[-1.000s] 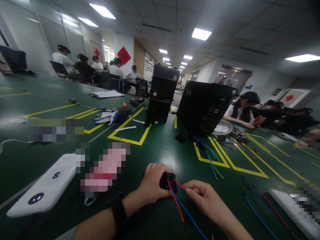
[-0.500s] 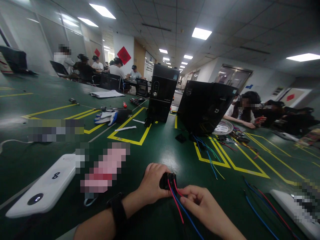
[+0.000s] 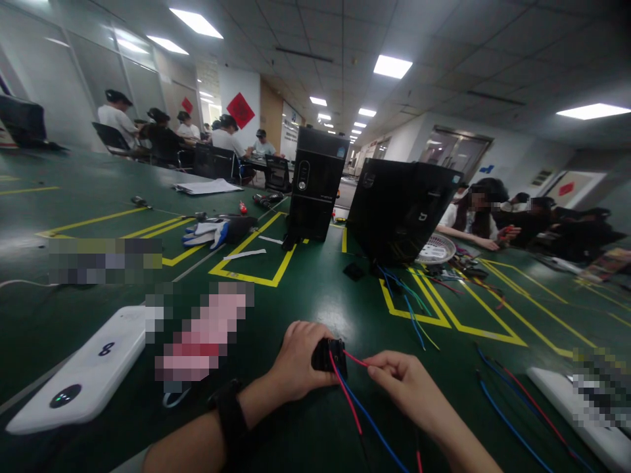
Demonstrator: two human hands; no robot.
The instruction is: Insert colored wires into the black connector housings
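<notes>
My left hand point(image 3: 298, 361) is wrapped round a small black block with wire terminals point(image 3: 338, 347), just above the green table. Out of its near face come a second red wire point(image 3: 351, 402) and a blue wire point(image 3: 372, 426), both trailing toward me. A red wire point(image 3: 355, 359) reaches from the block's right side to my right hand point(image 3: 401, 378), pinched between thumb and forefinger and held taut. The back of the block is hidden by my left fingers. What exactly the block is cannot be made out.
Loose blue and red wires point(image 3: 507, 420) lie at the right, near a white device point(image 3: 557, 401). A white power bank point(image 3: 93, 361) rests at the left. Two black computer cases point(image 3: 315, 187) stand ahead, with a glove point(image 3: 211, 233) to their left. Co-workers sit beyond.
My right hand has moved slightly right and up, drawing the pinched red wire out sideways from the block. My left hand keeps its hold. The camera view has shifted slightly.
</notes>
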